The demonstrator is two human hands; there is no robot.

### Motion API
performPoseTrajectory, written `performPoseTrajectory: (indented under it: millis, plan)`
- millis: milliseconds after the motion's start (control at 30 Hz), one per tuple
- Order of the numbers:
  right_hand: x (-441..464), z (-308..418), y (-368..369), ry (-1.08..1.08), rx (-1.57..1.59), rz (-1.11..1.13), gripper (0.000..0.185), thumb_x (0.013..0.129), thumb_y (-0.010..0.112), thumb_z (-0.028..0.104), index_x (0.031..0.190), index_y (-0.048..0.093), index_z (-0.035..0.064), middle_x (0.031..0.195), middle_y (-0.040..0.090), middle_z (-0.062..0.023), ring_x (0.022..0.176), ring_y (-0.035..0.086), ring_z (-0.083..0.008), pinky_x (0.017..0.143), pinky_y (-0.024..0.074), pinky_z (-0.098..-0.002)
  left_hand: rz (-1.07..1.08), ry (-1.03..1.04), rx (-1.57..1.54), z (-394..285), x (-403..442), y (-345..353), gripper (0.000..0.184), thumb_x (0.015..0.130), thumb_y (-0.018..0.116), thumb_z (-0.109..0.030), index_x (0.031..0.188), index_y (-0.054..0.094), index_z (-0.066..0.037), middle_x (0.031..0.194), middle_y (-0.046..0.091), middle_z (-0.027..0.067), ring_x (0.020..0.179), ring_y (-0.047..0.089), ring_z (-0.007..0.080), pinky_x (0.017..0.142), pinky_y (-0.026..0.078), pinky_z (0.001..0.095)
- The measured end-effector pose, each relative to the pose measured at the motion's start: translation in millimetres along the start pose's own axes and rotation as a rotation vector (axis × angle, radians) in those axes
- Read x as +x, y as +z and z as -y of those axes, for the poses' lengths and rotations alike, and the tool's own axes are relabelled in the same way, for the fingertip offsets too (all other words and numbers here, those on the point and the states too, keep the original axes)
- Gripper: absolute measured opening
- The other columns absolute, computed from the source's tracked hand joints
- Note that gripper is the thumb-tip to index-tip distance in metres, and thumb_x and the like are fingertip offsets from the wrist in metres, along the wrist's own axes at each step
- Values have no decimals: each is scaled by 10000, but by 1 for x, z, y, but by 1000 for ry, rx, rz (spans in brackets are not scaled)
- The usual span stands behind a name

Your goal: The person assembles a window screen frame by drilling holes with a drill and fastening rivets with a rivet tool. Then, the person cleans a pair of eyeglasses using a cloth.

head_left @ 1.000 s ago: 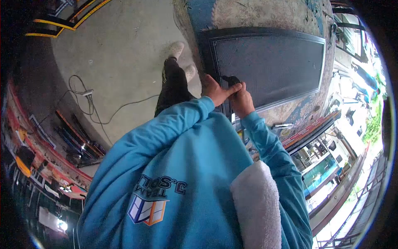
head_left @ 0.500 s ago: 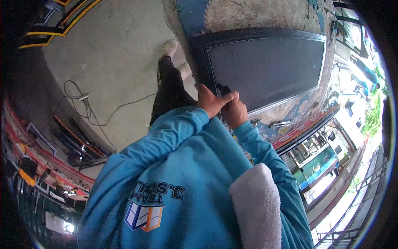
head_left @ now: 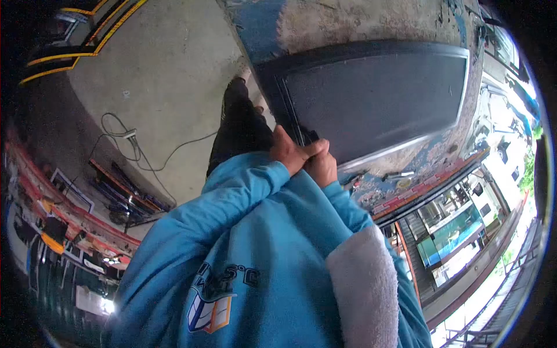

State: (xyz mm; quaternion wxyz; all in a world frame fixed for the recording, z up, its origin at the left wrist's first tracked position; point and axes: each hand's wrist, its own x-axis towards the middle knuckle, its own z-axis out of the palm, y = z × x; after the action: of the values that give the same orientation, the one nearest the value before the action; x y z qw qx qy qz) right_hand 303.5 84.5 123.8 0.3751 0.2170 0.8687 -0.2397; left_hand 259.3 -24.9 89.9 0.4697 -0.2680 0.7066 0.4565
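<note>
A large dark panel (head_left: 371, 110), a flat mesh-like sheet inside a black frame with a pale strip along its edges, lies on the worn bench. My left hand (head_left: 288, 152) is at the panel's near end, thumb raised, its fingers reaching across to the other hand. Curled right against it is my right hand (head_left: 322, 167). Between the hands and the frame a small black object (head_left: 311, 137) pokes out; most of it is covered, so its kind is unclear. A thin dark strip (head_left: 293, 113) runs along the frame's near side, towards my hands.
The bench top (head_left: 371, 23) has peeling blue paint. Metal hand tools (head_left: 399, 175) lie at its right side. A cable (head_left: 168, 159) trails over the concrete floor (head_left: 156, 69) on the left. Yellow-edged bars (head_left: 87, 55) stand at the upper left. A white towel (head_left: 365, 284) hangs over my chest.
Both hands have drawn a little back towards my body along the panel's near end, staying together. My view has shifted slightly, and less of my feet shows.
</note>
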Motion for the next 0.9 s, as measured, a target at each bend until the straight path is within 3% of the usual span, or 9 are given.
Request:
performPoseTrajectory:
  millis: [233, 333, 467, 533, 600, 633, 700, 800, 900]
  plan:
    - [9, -12, 0, -105, -149, 14, 427, 862, 607, 299, 1055, 388, -11, 813, 643, -311, 731, 623, -497, 626, 498, -562, -15, 37, 82, 5, 10, 5, 1116, 523, 843, -666, 1199, 392, 99, 1281, 487, 297, 1162, 523, 344, 1021, 419, 411]
    - [5, -8, 2, 21, 174, -115, 458, 827, 672, 319, 1038, 440, -15, 833, 650, -299, 802, 618, -507, 649, 491, -539, -66, 38, -32, 2, 10, 20, 1103, 544, 871, -609, 1190, 383, 139, 1237, 509, 285, 1174, 513, 332, 1030, 410, 402]
    - [1, -17, 16, -17, 191, -130, 495, 840, 645, 303, 1122, 377, -3, 842, 644, -319, 816, 615, -518, 699, 495, -564, 10, 98, 113, 19, 27, 11, 1105, 575, 855, -626, 1208, 375, 143, 1227, 519, 287, 1197, 508, 332, 1030, 407, 393]
    - [1, -26, 14, -57, 243, -160, 478, 851, 643, 299, 1126, 396, -4, 858, 643, -319, 831, 615, -515, 706, 492, -557, 106, 160, 127, 32, 32, 9, 1068, 672, 720, -736, 1199, 407, 138, 1220, 526, 276, 1185, 523, 339, 1020, 414, 391]
    - [9, -28, -3, -141, 370, -156, 435, 875, 645, 303, 1125, 452, 4, 897, 644, -306, 867, 614, -500, 711, 482, -535, 43, -15, -50, 23, 40, -13, 1068, 756, 519, -828, 1222, 422, 128, 1267, 522, 250, 1177, 538, 353, 1028, 409, 387]
    - [8, -26, -10, -134, 376, -163, 435, 875, 645, 303, 1125, 452, 4, 897, 644, -306, 867, 614, -500, 711, 482, -535, 357, -90, 39, 17, 55, -43, 1052, 809, 483, -791, 1228, 466, 174, 1272, 518, 351, 1194, 545, 367, 992, 434, 412]
    - [8, -24, -17, -166, 366, -120, 427, 870, 662, 333, 1086, 467, 20, 912, 651, -284, 877, 612, -494, 708, 476, -531, -154, 149, 20, 23, 51, -36, 977, 793, 581, -734, 1190, 504, 155, 1185, 598, 310, 1086, 612, 394, 931, 481, 434]
    - [-3, -4, -15, -120, 114, -136, 394, 877, 652, 326, 1059, 461, 34, 929, 660, -265, 868, 617, -488, 714, 494, -529, -153, 232, 160, 7, 69, -38, 963, 747, 663, -701, 1190, 506, 140, 1170, 613, 299, 1063, 626, 411, 928, 495, 435]
    - [-4, -4, -1, -161, -135, -209, 405, 885, 629, 335, 1100, 431, 55, 937, 671, -237, 839, 634, -463, 715, 506, -555, -136, 96, 356, -8, 68, -29, 996, 677, 739, -679, 1220, 495, 120, 1207, 595, 292, 1142, 578, 411, 977, 458, 430]
